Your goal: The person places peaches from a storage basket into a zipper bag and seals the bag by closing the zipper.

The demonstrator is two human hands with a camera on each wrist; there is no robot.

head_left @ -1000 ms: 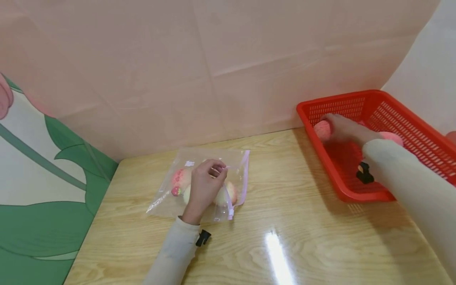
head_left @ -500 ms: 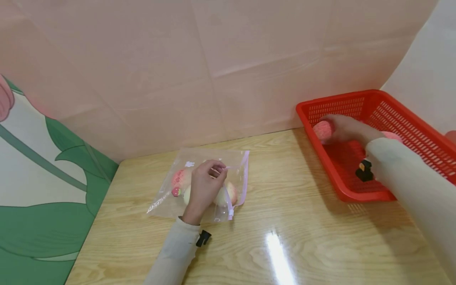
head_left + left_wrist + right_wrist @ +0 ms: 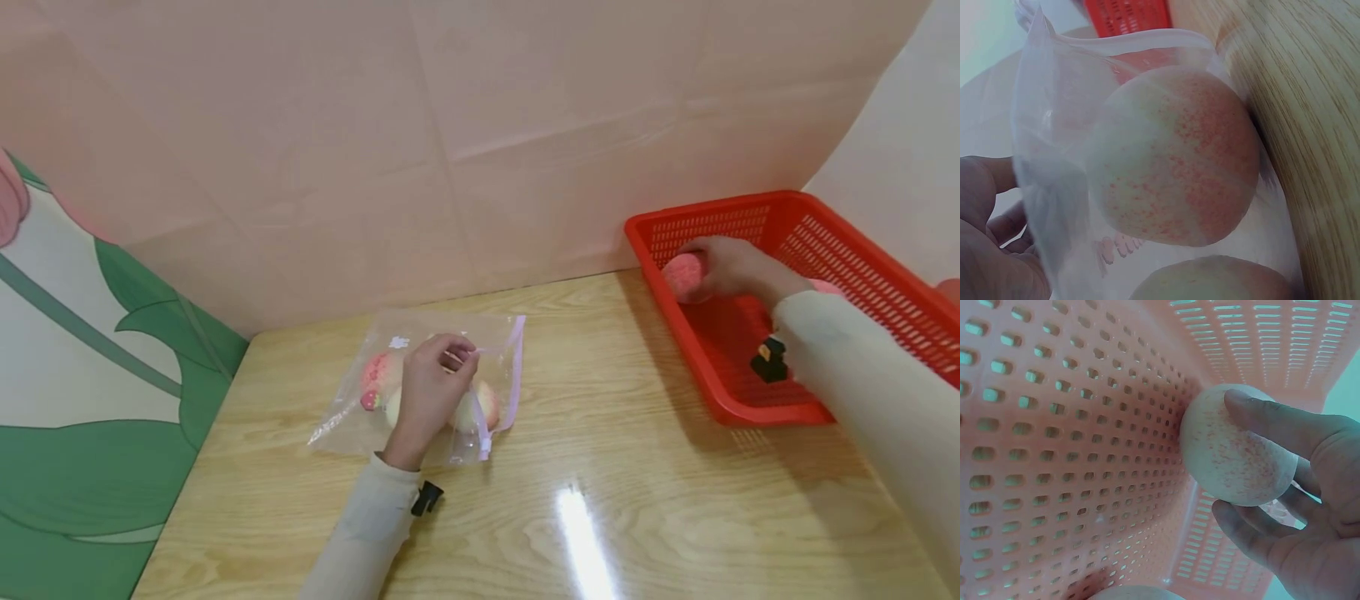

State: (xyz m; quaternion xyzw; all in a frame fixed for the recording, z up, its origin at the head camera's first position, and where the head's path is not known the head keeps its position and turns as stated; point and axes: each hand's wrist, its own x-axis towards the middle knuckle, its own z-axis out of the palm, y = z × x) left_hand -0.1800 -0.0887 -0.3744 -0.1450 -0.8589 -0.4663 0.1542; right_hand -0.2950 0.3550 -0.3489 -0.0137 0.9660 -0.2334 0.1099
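Note:
My left hand (image 3: 435, 383) pinches the upper edge of a clear zip bag (image 3: 501, 354) with a lilac zip strip, lying on the table. Inside it are pale, red-speckled peaches (image 3: 488, 407), partly covered by my hand; in the left wrist view one peach (image 3: 1179, 156) shows large behind the plastic. At the right, my right hand (image 3: 735, 265) reaches into a red plastic basket (image 3: 686, 333) and grips a peach (image 3: 682, 277) near its left wall. The right wrist view shows my thumb on top of this peach and fingers beneath it.
Another pink peach (image 3: 827, 287) sits in the basket, partly hidden by my right sleeve. In the right wrist view the top of a peach (image 3: 1135, 593) shows at the bottom edge. A pink-beige sheet (image 3: 337, 167) hangs behind the wooden table (image 3: 585, 375).
My right hand has shifted slightly right with the peach, which shows a little more of itself inside the basket. The left hand and the bag stay as they were.

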